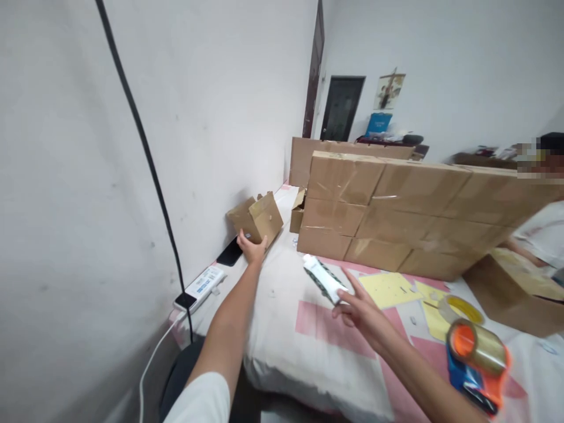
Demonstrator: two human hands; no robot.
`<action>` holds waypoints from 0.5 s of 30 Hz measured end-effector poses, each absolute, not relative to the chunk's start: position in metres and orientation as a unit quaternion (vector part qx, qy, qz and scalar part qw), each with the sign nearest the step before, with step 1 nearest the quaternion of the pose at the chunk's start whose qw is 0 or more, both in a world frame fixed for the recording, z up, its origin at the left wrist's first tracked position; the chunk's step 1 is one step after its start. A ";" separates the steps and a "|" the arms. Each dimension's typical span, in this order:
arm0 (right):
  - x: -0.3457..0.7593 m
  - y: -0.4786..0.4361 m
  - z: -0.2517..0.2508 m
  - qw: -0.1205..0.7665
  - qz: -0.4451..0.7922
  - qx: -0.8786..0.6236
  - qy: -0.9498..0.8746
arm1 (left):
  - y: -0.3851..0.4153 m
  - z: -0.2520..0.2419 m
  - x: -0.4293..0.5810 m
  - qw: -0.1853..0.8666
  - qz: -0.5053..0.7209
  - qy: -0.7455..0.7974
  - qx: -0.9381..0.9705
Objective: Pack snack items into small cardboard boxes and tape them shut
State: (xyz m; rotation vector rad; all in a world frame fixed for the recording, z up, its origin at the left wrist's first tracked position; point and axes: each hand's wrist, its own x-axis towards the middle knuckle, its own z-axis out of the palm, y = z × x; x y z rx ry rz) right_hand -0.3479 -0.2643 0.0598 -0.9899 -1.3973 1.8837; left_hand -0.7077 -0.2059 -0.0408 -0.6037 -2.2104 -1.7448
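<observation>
At the wall side of the table, my left hand (252, 248) grips the near lower part of a small cardboard box (264, 220), which sits tilted with its flaps up. My right hand (359, 305) holds a white tube with dark green patterned edges (325, 277) by one end, thumb against it and index finger stretched out. The tube is above the white and pink cloth (282, 311), its cap end pointing away to the left. A black phone (230, 252) lies just beside my left hand.
Stacked cardboard boxes (388, 211) form a wall across the table. Another box (297, 217) stands left of them. Yellow sheets (390, 289), a tape roll (462, 310) and a tape dispenser (478, 358) lie right. A power strip (205, 285) is near the wall; a person's sleeve (540, 235) shows far right.
</observation>
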 end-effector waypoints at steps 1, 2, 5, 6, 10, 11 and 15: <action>-0.318 -0.271 0.066 0.311 0.714 -0.361 -0.513 | -0.220 -0.036 -0.704 0.125 -0.604 -0.757 -0.214; -0.293 -0.277 0.071 0.323 0.720 -0.345 -0.508 | -0.234 -0.032 -0.700 0.120 -0.608 -0.753 -0.222; -0.246 -0.288 0.076 0.371 0.718 -0.300 -0.507 | -0.282 -0.019 -0.687 0.105 -0.620 -0.730 -0.268; -0.238 -0.291 0.075 0.391 0.708 -0.292 -0.511 | -0.296 -0.014 -0.681 0.096 -0.625 -0.718 -0.289; -0.223 -0.300 0.072 0.444 0.671 -0.234 -0.546 | -0.339 0.000 -0.657 0.015 -0.643 -0.658 -0.393; -0.221 -0.303 0.072 0.447 0.664 -0.216 -0.559 | -0.346 0.003 -0.649 -0.021 -0.648 -0.635 -0.421; -0.208 -0.312 0.075 0.512 0.578 -0.227 -0.593 | -0.353 0.009 -0.610 -0.129 -0.611 -0.585 -0.517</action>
